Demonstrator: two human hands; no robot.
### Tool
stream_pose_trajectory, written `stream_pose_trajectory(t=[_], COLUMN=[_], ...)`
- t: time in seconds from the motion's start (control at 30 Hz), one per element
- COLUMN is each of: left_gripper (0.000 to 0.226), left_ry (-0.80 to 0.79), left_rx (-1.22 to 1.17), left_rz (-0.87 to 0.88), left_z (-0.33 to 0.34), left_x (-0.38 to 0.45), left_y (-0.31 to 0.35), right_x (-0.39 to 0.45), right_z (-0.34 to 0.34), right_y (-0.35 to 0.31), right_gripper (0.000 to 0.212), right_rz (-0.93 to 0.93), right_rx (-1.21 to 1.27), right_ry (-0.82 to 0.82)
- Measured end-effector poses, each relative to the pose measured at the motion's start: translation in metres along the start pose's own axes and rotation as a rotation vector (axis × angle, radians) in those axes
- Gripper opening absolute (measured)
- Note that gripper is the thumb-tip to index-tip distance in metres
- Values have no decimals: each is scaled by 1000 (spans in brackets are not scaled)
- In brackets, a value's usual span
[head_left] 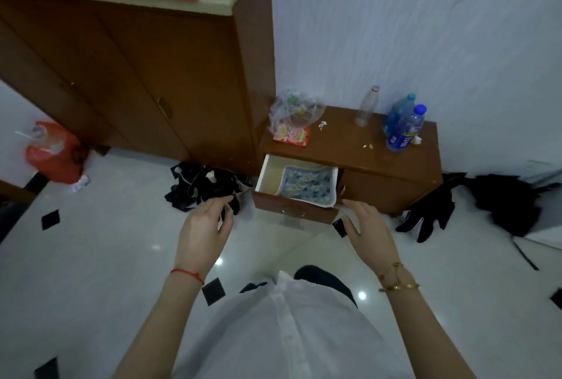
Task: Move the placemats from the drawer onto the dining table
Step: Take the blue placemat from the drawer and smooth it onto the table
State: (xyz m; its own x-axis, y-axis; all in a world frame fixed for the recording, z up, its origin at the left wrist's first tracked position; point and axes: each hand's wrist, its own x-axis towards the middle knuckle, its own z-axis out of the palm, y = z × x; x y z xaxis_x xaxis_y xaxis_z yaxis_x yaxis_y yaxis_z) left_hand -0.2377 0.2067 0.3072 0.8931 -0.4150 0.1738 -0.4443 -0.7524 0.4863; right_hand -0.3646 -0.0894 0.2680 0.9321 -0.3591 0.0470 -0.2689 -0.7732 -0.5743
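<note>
A low wooden cabinet has its left drawer (pixel 292 211) pulled out. Inside lie blue-and-white patterned placemats (pixel 308 185), filling the drawer's right part. My left hand (pixel 206 226) hovers in front of the drawer to its left, fingers apart and empty. On the other side my right hand (pixel 365 226) is near the drawer's front right corner, also open and holding nothing. Neither hand touches the placemats. The dining table is not in view.
On the cabinet top (pixel 343 141) stand a clear bottle (pixel 366 106), two blue bottles (pixel 404 126), a plastic bag (pixel 293 111). A tall wooden cupboard (pixel 137 74) rises at left. Black clothes (pixel 203 187) and a black bag (pixel 501 205) lie on the glossy floor; a red bag (pixel 51 150) far left.
</note>
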Motion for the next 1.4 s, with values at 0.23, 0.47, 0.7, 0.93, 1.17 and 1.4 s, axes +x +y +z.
stream_pose_trajectory(t=[0.23, 0.47, 0.7, 0.93, 1.17, 1.4], left_gripper=[29, 31, 33, 33, 38, 32], left_ry=[-134, -204, -312, -465, -630, -854], left_rx=[-62, -92, -87, -51, 24, 123], left_rz=[100, 81, 8, -61, -102, -191], left_z=[42, 104, 184, 310, 444, 521], left_x=[120, 198, 262, 295, 294, 278], left_y=[-23, -30, -54, -108, -176, -218], right_x=[68, 144, 220, 266, 270, 245], right_z=[25, 42, 84, 177, 282, 323], right_y=[10, 46, 94, 171, 252, 281], right_gripper=[29, 28, 32, 36, 38, 43], right_rz=[173, 276, 362, 496, 558, 550], right_rx=[9, -30, -20, -35, -46, -60], right_ry=[24, 0, -52, -122, -139, -76])
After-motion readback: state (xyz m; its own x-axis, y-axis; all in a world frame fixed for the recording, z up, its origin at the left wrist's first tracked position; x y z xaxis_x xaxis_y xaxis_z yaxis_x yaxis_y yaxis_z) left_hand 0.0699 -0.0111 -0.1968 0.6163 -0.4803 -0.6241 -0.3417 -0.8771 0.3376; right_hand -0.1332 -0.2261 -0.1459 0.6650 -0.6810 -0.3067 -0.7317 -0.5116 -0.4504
